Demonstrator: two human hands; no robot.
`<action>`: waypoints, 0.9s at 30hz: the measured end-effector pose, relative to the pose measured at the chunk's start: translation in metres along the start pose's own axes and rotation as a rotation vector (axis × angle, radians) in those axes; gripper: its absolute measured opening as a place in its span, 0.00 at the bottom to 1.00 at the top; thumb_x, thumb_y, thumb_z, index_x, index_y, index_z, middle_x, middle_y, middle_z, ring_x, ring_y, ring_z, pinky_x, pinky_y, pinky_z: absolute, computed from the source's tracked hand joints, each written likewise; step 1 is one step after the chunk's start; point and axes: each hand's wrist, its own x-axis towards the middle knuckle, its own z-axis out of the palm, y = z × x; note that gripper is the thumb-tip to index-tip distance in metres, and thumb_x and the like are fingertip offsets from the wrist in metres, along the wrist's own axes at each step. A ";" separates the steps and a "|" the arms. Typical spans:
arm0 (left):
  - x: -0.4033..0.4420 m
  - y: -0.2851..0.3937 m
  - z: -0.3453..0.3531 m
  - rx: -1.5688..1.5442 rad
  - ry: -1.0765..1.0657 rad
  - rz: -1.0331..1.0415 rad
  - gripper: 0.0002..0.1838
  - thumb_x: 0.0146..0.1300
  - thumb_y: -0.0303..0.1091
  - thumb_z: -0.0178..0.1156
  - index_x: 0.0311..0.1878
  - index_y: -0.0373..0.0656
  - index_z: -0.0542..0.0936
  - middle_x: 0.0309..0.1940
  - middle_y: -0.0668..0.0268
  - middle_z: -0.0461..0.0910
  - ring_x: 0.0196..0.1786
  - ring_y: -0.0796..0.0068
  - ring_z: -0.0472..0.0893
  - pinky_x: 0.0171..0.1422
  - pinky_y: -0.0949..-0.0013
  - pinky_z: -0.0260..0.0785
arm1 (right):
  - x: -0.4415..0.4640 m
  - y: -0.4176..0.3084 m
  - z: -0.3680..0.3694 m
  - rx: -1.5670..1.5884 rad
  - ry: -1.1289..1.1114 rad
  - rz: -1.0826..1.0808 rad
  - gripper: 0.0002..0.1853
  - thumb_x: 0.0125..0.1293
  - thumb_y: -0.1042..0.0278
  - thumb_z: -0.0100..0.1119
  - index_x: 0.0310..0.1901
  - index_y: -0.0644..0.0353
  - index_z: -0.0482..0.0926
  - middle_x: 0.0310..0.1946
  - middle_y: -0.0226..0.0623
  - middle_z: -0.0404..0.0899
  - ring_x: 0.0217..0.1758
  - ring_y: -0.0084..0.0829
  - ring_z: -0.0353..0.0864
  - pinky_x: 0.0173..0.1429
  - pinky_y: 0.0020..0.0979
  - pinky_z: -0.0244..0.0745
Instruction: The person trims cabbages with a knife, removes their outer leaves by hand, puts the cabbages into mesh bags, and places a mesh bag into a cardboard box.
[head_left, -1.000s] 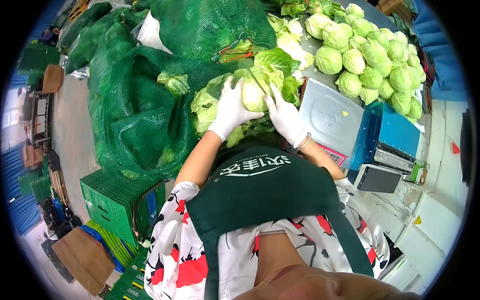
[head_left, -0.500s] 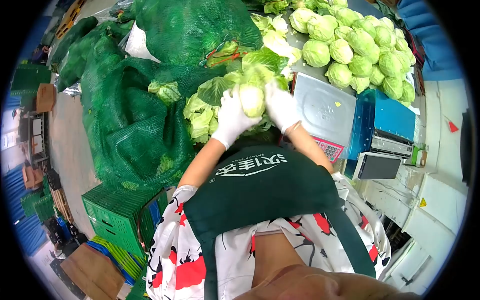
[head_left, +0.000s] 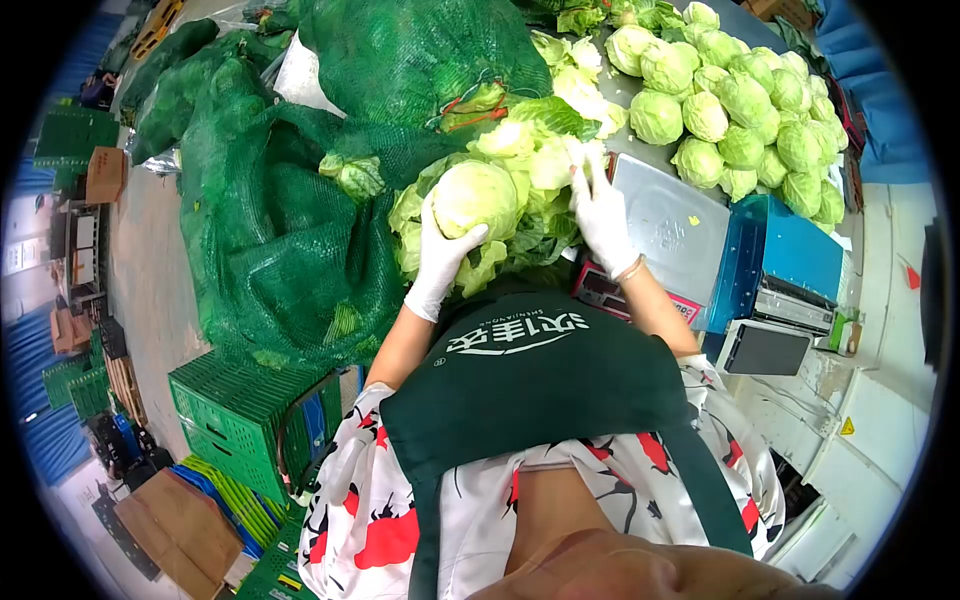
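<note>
My left hand (head_left: 438, 262), in a white glove, grips a pale green cabbage (head_left: 476, 200) from below and its near left side, the thumb lying against it. My right hand (head_left: 603, 215), also gloved in white, is a little to the right with fingers stretched out and apart. Its fingertips reach the edge of the loose cabbage leaves (head_left: 545, 160); whether they touch is hard to tell. Beneath and around the held cabbage lie more outer leaves, light and dark green.
Green mesh sacks (head_left: 290, 230) of cabbages fill the left and back. A flat-topped scale (head_left: 668, 225) stands right of my right hand, beside a blue machine (head_left: 790, 250). Heaped trimmed cabbages (head_left: 745, 100) lie behind it. Green crates (head_left: 235, 410) are stacked at lower left.
My hands have moved apart: the left has shifted slightly left with the cabbage, and the right has come away to the right. The cabbage's round, smooth side now faces up.
</note>
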 end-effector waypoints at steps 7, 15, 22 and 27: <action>0.008 0.006 0.011 0.090 -0.005 0.088 0.54 0.49 0.28 0.78 0.74 0.37 0.52 0.66 0.52 0.68 0.66 0.63 0.74 0.70 0.60 0.69 | -0.036 -0.060 -0.004 -0.208 -0.262 -0.426 0.38 0.75 0.51 0.52 0.78 0.56 0.50 0.22 0.44 0.82 0.23 0.48 0.83 0.30 0.44 0.79; 0.006 0.010 0.018 0.106 0.002 0.110 0.53 0.48 0.28 0.78 0.73 0.37 0.53 0.66 0.51 0.68 0.67 0.63 0.74 0.71 0.60 0.69 | -0.031 -0.056 0.008 -0.198 -0.048 -0.439 0.21 0.76 0.56 0.52 0.67 0.49 0.75 0.29 0.44 0.85 0.29 0.46 0.85 0.33 0.41 0.79; -0.001 0.018 0.016 0.102 0.019 0.113 0.53 0.49 0.27 0.77 0.74 0.38 0.52 0.66 0.51 0.67 0.67 0.61 0.73 0.71 0.60 0.69 | -0.003 -0.040 -0.018 -0.093 -0.149 -0.226 0.26 0.77 0.53 0.49 0.71 0.52 0.67 0.20 0.48 0.80 0.24 0.51 0.82 0.30 0.47 0.77; 0.001 0.030 0.017 0.094 -0.034 0.081 0.54 0.48 0.24 0.77 0.74 0.38 0.51 0.66 0.52 0.67 0.67 0.61 0.73 0.71 0.60 0.70 | -0.021 -0.064 -0.016 -0.198 -0.347 -0.486 0.34 0.75 0.51 0.52 0.78 0.49 0.55 0.23 0.46 0.82 0.26 0.48 0.84 0.32 0.45 0.79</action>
